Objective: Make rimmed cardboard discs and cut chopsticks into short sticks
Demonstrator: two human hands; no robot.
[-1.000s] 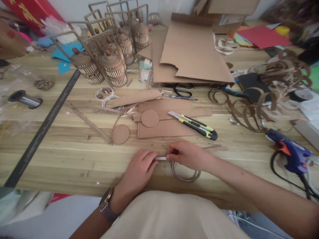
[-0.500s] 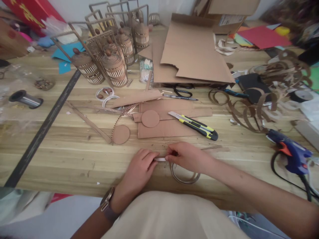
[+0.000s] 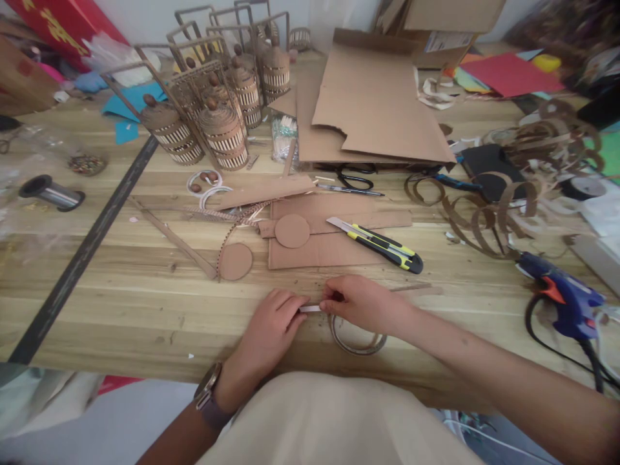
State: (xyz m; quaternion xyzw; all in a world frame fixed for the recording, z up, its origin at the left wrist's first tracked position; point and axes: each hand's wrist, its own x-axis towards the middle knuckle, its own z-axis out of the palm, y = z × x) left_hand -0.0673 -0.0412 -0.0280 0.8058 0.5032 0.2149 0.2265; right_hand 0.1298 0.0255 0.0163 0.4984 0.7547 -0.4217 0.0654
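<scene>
Between my two hands a short white stretch of a narrow strip (image 3: 310, 309) shows. My left hand (image 3: 276, 323) pinches its left end, fingers pressed together close to the tabletop. The right hand (image 3: 351, 300) grips the strip just to the right, thumb against fingertips. A loose loop of brownish strip (image 3: 358, 351) curls below my right hand and seems to belong to the same piece; the join is hidden by the fingers. Beyond the hands lie a yellow and black utility knife (image 3: 382, 247), blade out, and two cardboard discs, one (image 3: 292, 230) on cardboard pieces and another (image 3: 236, 261) on the table.
A blue glue gun (image 3: 564, 290) with its cord lies at the right. Curled cardboard strips (image 3: 504, 213) heap behind it. Several small lantern-like cages (image 3: 223, 132) stand at the back left, beside large cardboard sheets (image 3: 378, 97). A metal ruler (image 3: 87, 248) and wire spool (image 3: 51, 192) lie left.
Both hands keep their hold on the strip. The right hand and the loop have shifted very slightly left; the view has also moved a little.
</scene>
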